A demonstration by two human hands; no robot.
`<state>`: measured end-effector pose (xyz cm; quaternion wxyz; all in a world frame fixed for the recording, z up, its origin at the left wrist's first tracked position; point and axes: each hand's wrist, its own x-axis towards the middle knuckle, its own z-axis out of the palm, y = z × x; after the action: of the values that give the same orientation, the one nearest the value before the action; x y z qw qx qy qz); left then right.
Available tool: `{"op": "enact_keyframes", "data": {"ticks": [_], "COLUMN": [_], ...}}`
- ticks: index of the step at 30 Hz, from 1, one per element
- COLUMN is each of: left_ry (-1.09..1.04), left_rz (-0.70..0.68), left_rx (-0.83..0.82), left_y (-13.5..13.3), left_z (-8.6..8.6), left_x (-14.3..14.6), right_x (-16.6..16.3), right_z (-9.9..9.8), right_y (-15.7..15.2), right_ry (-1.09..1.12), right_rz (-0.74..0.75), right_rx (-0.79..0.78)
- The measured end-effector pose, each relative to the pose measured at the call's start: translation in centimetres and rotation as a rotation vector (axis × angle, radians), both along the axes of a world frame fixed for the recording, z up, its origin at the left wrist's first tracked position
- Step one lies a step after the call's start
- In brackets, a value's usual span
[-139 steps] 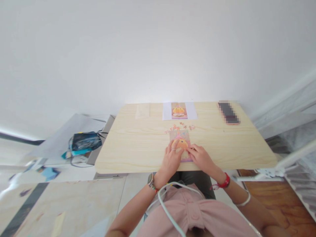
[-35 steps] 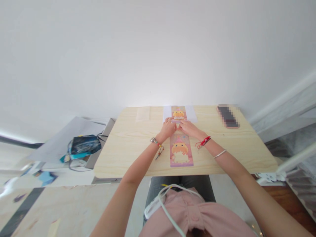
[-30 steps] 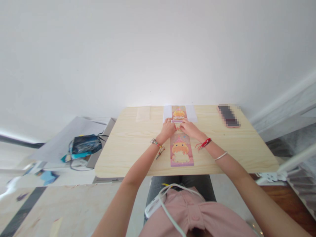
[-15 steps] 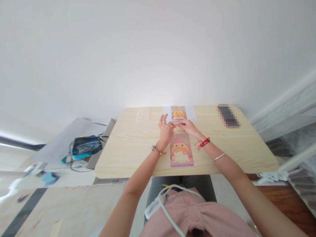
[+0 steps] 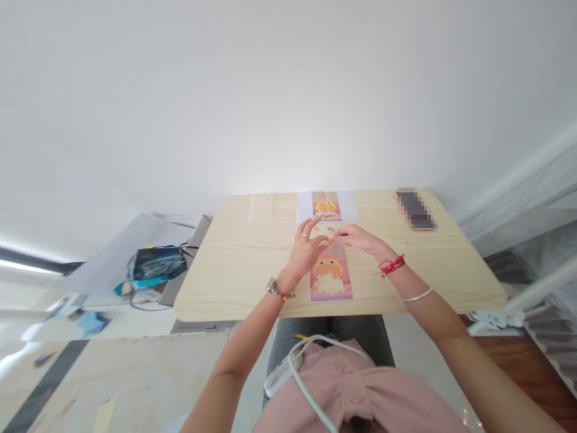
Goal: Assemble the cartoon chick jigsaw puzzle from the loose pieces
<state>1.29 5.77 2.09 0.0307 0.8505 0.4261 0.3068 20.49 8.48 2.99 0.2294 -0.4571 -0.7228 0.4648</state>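
Observation:
A pink-framed jigsaw puzzle (image 5: 329,287), partly filled with an orange cartoon figure, lies near the table's front edge; its lower middle shows a pale bare patch. Over its upper edge, my left hand (image 5: 305,251) pinches with thumb and index finger, its other fingers raised and spread. My right hand (image 5: 357,237) meets it from the right, fingertips closed. A small puzzle piece (image 5: 331,241) shows at the meeting fingertips, its shape too small to make out. Beyond the hands lie a few loose puzzle pieces (image 5: 317,229). A matching picture (image 5: 327,205) on white paper lies at the back.
A phone (image 5: 415,210) rests at the table's back right, and a pale translucent sheet (image 5: 261,208) at the back left. The wall stands right behind the wooden table (image 5: 234,270). Left of it is a dark blue bag (image 5: 160,264). A white cable (image 5: 300,373) crosses the lap.
Both hands have moved slightly right and nearer, over the puzzle's upper edge. The right forearm has shifted right, and loose pieces beyond the hands now show.

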Motion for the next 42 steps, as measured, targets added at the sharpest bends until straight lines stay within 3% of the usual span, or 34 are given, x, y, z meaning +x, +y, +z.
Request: {"op": "enact_keyframes", "data": {"ticks": [3,6,10,14,25,42], "left_ry": [-0.005,-0.013,-0.048,-0.047,0.080,0.096], "left_rz": [-0.033,-0.056,0.008,0.054,0.131,0.179], "left_rx": [0.011,0.010,-0.040,-0.079,-0.146,-0.103], "left_y": [-1.2,-2.3,-3.8,-5.1,-7.1,-7.6], "left_z": [-0.3,-0.8,-1.5,-2.2,-3.3,-3.5], "left_x": [0.3,0.2,-0.3,-0.6,0.0,0.5], "right_x": [-0.1,-0.3,-0.7,-1.0,-1.8,-2.3], "right_z": [-0.3,-0.9,-1.4,-1.9,-4.0,-4.2], "right_y": [-1.1,-2.7,-5.2,-7.2,-9.8,-10.3], "right_ry": [-0.028,-0.100,-0.167,-0.197,-0.421,-0.533], "right_rz": [0.023,-0.038,-0.097,-0.035,-0.029,-0.116], "right_rx": [0.029,0.189,0.433,0.530,0.657,0.713]}}
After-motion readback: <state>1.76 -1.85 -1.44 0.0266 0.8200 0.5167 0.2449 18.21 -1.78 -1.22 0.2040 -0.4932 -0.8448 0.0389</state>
